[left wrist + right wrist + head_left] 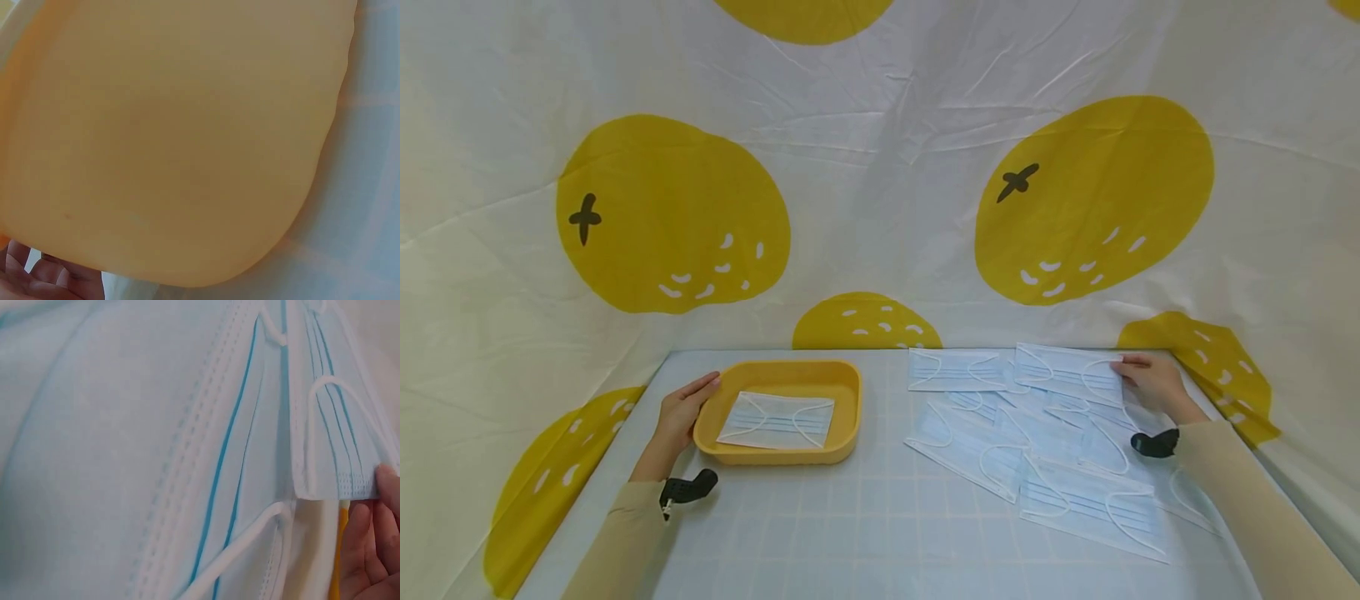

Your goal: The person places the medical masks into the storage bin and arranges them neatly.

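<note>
My left hand (pixel 677 414) grips the left end of a yellow tray (pixel 852 417), thumb by the rim. A pale blue face mask (pixel 775 421) with white ear loops lies in that tray. In the left wrist view, the tray's broad surface (pixel 181 137) fills most of the picture, with curled fingers (pixel 53 278) at its lower left edge. At the far right, my right hand (pixel 1156 387) pinches the right edge of another face mask (pixel 1063 371). The right wrist view shows this mask (pixel 334 425) between thumb and fingers, above other masks (pixel 125 437).
Several face masks (pixel 1086 504) lie spread and overlapping on the right half of the table (pixel 820 533). One mask (pixel 957 371) lies at the back, left of the held one. Behind the table hangs a white curtain (pixel 880 208) with yellow fruit prints.
</note>
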`<state>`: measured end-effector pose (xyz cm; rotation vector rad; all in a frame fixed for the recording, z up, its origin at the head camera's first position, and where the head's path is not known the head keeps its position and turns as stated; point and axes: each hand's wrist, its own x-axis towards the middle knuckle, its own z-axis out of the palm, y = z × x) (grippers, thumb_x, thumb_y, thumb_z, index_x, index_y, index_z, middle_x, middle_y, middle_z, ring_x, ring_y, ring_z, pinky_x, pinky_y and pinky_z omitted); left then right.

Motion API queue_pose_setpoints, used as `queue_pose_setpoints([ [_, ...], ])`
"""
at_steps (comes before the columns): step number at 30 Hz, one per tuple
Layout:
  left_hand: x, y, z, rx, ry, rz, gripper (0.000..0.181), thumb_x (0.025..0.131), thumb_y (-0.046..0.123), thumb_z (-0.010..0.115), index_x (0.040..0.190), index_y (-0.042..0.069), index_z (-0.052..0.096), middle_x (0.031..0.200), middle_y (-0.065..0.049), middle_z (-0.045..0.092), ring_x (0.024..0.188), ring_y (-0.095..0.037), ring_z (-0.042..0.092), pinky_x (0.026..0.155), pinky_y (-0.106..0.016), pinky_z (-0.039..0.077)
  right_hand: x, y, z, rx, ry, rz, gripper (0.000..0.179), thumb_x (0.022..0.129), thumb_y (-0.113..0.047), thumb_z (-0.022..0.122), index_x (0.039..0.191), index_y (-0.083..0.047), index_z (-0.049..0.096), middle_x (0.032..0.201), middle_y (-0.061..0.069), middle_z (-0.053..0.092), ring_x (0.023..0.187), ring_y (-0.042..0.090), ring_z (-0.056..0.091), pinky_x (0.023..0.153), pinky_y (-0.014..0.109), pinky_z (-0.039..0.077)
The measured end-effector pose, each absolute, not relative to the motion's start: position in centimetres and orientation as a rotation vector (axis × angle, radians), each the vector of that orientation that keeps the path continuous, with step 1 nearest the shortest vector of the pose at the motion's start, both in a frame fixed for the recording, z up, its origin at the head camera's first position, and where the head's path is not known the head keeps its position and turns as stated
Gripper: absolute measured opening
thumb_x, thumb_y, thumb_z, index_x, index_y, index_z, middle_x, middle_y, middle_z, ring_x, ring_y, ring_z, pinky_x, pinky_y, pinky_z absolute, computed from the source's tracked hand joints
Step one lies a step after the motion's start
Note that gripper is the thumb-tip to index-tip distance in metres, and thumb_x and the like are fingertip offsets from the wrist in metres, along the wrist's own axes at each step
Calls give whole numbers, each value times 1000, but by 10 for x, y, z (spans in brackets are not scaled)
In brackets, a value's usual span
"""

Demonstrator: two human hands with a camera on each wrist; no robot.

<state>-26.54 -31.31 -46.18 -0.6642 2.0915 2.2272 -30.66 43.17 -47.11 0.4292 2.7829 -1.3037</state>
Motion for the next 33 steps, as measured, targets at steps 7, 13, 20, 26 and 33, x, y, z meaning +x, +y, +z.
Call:
queue_pose_setpoints([
  [7, -265, -312, -462, -672, 2111, 2191, 48, 84, 36, 73, 129, 24, 62, 85, 29, 62, 89, 10, 56, 75, -6, 50, -295, 428, -463, 387, 2881, -1281, 60, 94, -42, 58, 130, 6, 53, 127, 28, 55, 100, 30, 60, 66, 8, 51],
  [13, -265, -312, -461, -698, 2114, 2169, 51, 83, 38, 73, 131, 24, 61, 86, 29, 62, 96, 8, 56, 77, -6, 50, -286, 425, -458, 396, 2888, -1280, 60, 95, -43, 56, 131, 5, 53, 128, 29, 56, 94, 27, 63, 68, 7, 50],
  [20, -268, -312, -460, -750, 2109, 2131, 65, 82, 42, 73, 139, 20, 51, 112, 22, 61, 120, -2, 50, 84, -8, 49, -279, 417, -452, 436, 2873, -1314, 65, 92, -49, 57, 131, 3, 54, 126, 26, 56, 95, 31, 62, 67, 4, 48],
  [26, -267, -313, -460, -715, 2072, 2190, 53, 82, 37, 74, 132, 25, 60, 87, 28, 62, 103, 5, 54, 74, -6, 50, -272, 411, -449, 456, 2897, -1304, 61, 94, -47, 56, 130, 3, 54, 122, 24, 57, 93, 30, 62, 67, 3, 47],
  [33, -269, -311, -460, -748, 2115, 2107, 69, 82, 44, 72, 142, 19, 48, 130, 17, 58, 125, -4, 48, 96, -15, 45, -261, 405, -447, 447, 2952, -1382, 56, 95, -41, 57, 128, 5, 55, 116, 23, 61, 80, 15, 65, 67, 6, 49],
])
